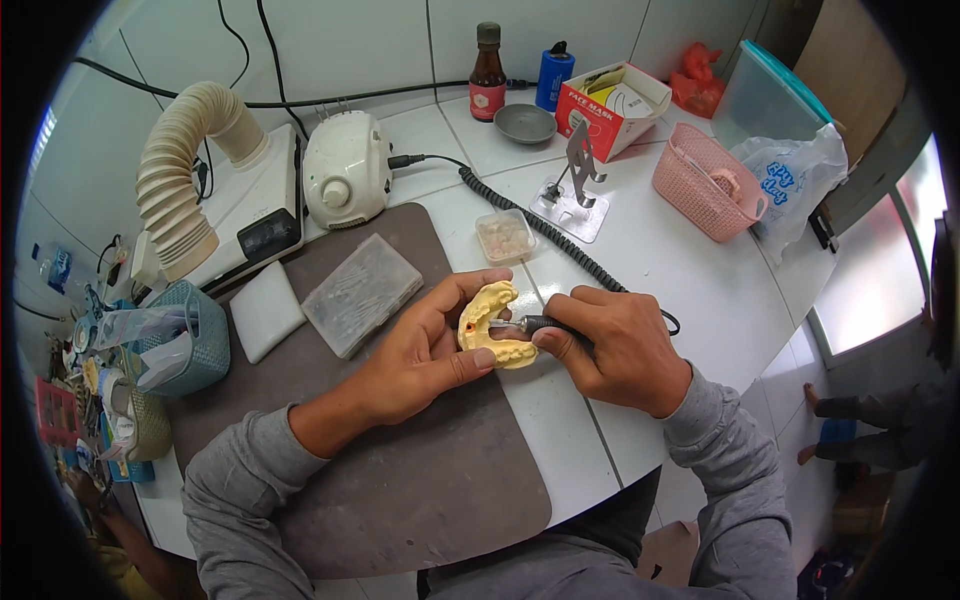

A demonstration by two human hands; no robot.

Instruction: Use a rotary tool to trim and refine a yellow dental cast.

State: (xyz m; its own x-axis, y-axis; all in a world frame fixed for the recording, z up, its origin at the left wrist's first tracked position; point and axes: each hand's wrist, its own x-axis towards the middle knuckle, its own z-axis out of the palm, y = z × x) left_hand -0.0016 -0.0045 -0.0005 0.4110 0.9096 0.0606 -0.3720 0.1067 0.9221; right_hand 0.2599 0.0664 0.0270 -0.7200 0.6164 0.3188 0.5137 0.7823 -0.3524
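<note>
My left hand (433,345) is closed around a yellowish plaster dental model (493,318), thumb on its near edge and fingers at its far side. The model is horseshoe-shaped with tooth forms and a small red spot on its left inner part. In my right hand (620,345) is a dark rotary handpiece (540,324), its thin metal tip reaching into the hollow of the model. I cannot tell whether the tip touches the plaster. A coiled black cord (560,237) leads from the handpiece toward a white control box (347,170).
Near my left forearm lie a clear box of burs (362,295) and a white flat case (265,312) on a brown mat (400,480). A small clear container (505,236), a metal phone stand (575,195) and a pink basket (705,185) stand beyond my hands. A ribbed hose (170,170) arches at left.
</note>
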